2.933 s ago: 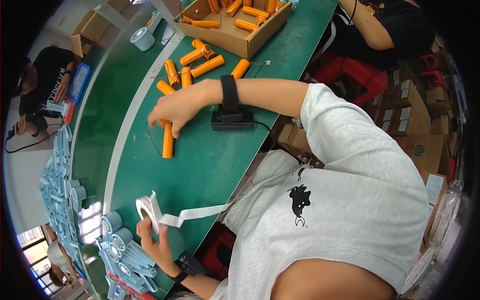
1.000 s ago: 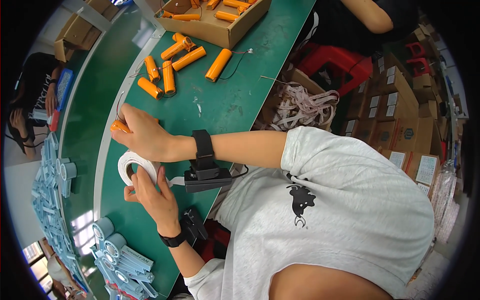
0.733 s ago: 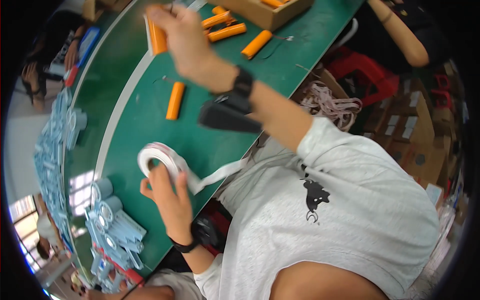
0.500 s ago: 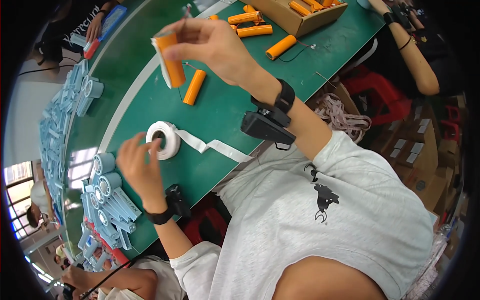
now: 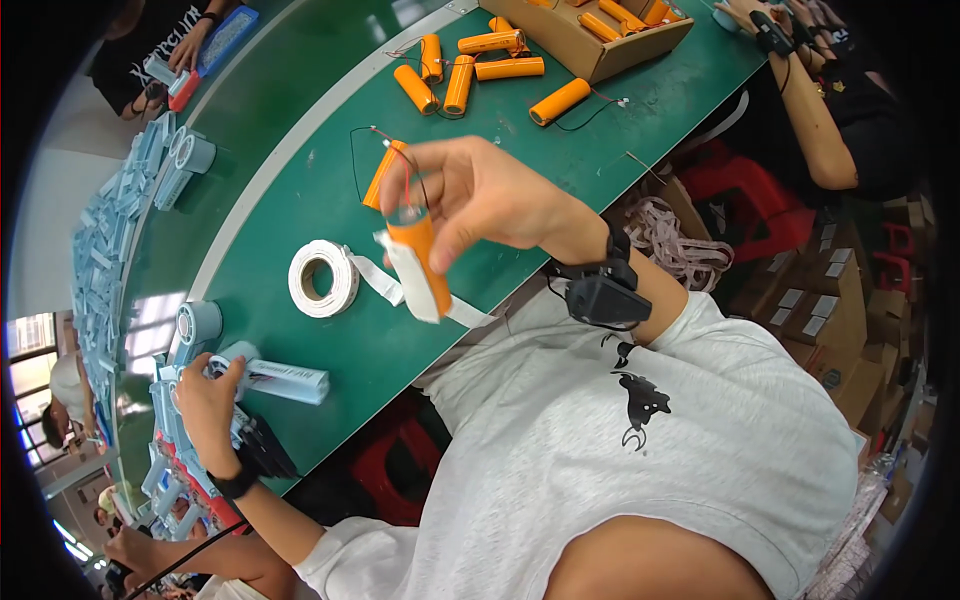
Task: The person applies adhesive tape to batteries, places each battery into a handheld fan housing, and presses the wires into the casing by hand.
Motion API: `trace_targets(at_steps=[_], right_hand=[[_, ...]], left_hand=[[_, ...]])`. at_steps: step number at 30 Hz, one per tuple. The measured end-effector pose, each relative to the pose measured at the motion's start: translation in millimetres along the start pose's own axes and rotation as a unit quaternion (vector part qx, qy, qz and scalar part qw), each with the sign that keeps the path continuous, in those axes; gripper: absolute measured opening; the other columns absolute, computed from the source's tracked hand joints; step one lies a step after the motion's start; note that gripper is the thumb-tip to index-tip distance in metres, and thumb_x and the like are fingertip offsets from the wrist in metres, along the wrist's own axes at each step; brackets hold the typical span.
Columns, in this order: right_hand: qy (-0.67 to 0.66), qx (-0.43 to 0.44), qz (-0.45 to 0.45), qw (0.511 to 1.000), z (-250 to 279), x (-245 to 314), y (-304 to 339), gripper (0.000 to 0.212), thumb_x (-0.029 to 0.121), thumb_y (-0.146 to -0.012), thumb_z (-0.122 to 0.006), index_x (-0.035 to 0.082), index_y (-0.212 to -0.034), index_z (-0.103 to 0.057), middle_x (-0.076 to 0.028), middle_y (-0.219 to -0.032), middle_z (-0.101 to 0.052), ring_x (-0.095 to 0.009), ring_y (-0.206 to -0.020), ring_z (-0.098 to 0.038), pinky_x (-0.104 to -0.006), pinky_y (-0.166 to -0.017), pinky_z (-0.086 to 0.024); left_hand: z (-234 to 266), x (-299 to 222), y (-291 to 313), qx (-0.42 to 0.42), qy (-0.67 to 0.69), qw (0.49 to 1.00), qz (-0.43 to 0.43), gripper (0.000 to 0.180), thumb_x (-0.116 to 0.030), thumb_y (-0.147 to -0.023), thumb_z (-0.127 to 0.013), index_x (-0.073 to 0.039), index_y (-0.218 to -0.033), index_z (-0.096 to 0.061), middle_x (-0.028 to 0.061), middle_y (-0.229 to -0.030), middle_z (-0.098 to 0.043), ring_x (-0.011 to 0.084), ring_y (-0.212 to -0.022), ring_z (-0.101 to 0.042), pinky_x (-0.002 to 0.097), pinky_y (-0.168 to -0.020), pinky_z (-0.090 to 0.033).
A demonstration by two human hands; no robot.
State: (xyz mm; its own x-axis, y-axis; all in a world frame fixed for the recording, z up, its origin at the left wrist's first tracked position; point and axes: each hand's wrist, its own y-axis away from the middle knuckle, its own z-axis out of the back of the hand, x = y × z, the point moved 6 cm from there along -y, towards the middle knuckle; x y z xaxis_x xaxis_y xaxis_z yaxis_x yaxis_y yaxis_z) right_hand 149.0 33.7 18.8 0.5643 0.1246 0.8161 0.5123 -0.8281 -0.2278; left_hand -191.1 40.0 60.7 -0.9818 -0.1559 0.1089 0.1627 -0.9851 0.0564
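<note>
My right hand [image 5: 480, 195] pinches an orange cylindrical battery [image 5: 433, 262] with red and black wires, holding it tilted above the table. A white tape strip [image 5: 412, 280] clings to its side, one end sticking out loose. At the left, my left hand [image 5: 212, 405] has its fingers around the round end of a light blue handheld fan casing [image 5: 290, 382]; the handle points right. Between the hands, a white tape roll [image 5: 312, 300] lies flat, its loose tail running right, partly behind the held battery. Another orange battery [image 5: 383, 180] lies just beyond my right hand.
Several orange batteries [image 5: 459, 85] lie beside an open cardboard box [image 5: 625, 55] of more at the far side. Light blue casings [image 5: 110, 230] are heaped along the left. Co-workers' arms [image 5: 815, 125] show at far right and upper left. A red stool [image 5: 750, 205] stands right of the table.
My right hand has brought the taped battery nearer and to the right. My left hand has left the tape roll for the casings and taken hold of one.
</note>
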Motion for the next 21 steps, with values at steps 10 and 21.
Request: trace_targets(at_steps=[10, 21], right_hand=[[0.167, 0.063, -0.001, 0.984, -50, -5, -12, 0.032, -0.006, -0.062, -0.072, 0.001, -0.090, -0.058, -0.005, -0.090, -0.059, -0.012, -0.080, -0.058, -0.0253, -0.070, -0.049], [0.390, 0.114, 0.152, 0.901, -74, -25, -47, 0.019, -0.003, -0.067, -0.069, 0.001, -0.080, -0.056, -0.006, -0.083, -0.057, -0.016, -0.070, -0.057, -0.0264, -0.063, -0.048]], left_hand=[[-11, -72, 59, -0.104, 0.230, 0.951, -0.179, 0.032, -0.022, -0.077, -0.065, 0.001, -0.097, -0.059, 0.0163, -0.109, -0.053, 0.0321, -0.106, -0.048, 0.0386, -0.088, -0.040], [-29, -105, 82, -0.160, 0.057, 0.919, -0.355, 0.021, -0.008, -0.076, -0.061, -0.003, -0.096, -0.056, 0.0080, -0.114, -0.049, 0.0313, -0.111, -0.041, 0.0455, -0.093, -0.033]])
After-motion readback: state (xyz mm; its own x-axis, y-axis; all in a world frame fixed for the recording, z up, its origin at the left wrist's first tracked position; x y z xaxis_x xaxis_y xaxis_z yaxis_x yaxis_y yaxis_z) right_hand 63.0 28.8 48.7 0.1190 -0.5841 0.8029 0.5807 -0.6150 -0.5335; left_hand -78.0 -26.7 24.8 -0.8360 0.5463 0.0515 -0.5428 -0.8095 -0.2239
